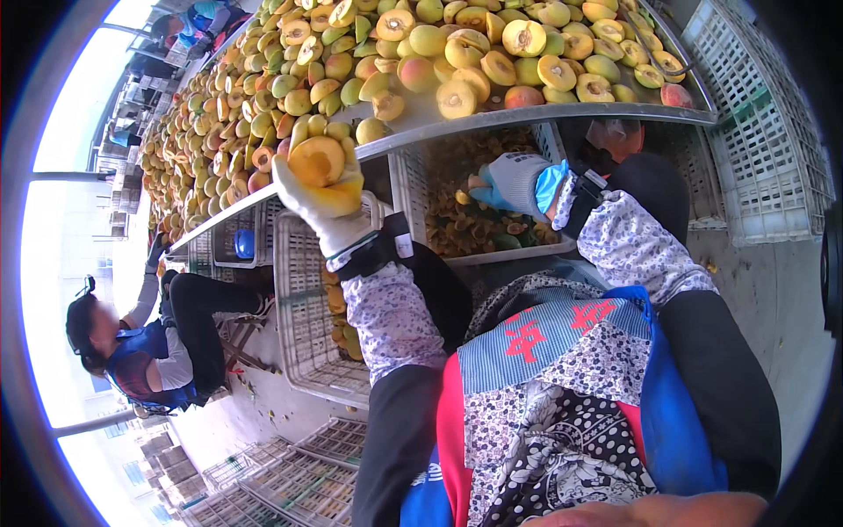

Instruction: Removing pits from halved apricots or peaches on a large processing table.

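My left hand, in a white glove stained yellow, holds a peach half with its cut face up, at the near edge of a metal-rimmed table. Halved and whole peaches are heaped on the table. My right hand, in a grey and blue glove, hangs over a plastic crate of pits and scraps below the table edge. A small yellow-orange piece shows at its fingertips; whether it is gripped is unclear.
A crate with peach pieces stands below my left forearm. Stacked crates stand at the right, more crates at the lower left. A co-worker sits at the left by the table. A curved metal tool lies on the peaches.
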`<state>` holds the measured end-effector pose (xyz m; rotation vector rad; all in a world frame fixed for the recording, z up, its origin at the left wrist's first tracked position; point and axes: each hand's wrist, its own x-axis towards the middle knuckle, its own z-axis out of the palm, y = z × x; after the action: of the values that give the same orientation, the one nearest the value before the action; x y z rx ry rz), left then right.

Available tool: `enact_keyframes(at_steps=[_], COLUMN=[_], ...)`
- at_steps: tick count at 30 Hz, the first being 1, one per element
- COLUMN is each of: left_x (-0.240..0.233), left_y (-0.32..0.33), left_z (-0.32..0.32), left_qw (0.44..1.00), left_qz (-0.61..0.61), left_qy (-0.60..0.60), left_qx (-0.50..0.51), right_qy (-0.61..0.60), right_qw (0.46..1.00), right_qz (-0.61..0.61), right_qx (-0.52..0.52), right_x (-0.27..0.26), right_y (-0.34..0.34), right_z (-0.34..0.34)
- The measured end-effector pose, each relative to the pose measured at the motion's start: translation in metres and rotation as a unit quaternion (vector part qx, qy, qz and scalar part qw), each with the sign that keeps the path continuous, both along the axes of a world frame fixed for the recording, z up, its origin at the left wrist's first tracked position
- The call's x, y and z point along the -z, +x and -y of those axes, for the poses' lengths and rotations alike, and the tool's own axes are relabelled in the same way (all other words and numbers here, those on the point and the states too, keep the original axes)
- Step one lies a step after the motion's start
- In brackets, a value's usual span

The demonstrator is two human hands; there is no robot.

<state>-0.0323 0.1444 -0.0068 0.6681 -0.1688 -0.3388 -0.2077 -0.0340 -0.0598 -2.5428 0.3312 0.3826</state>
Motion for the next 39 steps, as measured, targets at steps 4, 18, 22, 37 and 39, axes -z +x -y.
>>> enact_keyframes(at_steps=[4, 18, 22, 37, 39], left_x=[-0.022, 0.016, 0.011, -0.004, -0.006], left_y=[0.009, 0.108, 0.095, -0.047, -0.060], left_z=[-0.075, 0.021, 0.017, 0.066, 0.073], left_qw=[0.906, 0.422, 0.746, 0.964, 0.982], left_qz=[0.094, 0.365, 0.265, 0.209, 0.135], left_qy=[0.325, 0.829, 0.610, 0.155, 0.114], left_qx=[-0.256, -0.039, -0.027, 0.056, 0.064], right_qy=[-0.016, 0.109, 0.120, 0.252, 0.251], right_qw=[0.986, 0.939, 0.905, 0.827, 0.847], right_qz=[0.148, 0.318, 0.400, 0.495, 0.460], right_qx=[0.073, 0.069, 0.083, 0.083, 0.096], right_x=[0.003, -0.001, -0.005, -0.022, -0.019], right_y=[0.000, 0.015, 0.020, 0.035, 0.033], right_z=[0.009, -0.012, -0.013, -0.023, -0.023])
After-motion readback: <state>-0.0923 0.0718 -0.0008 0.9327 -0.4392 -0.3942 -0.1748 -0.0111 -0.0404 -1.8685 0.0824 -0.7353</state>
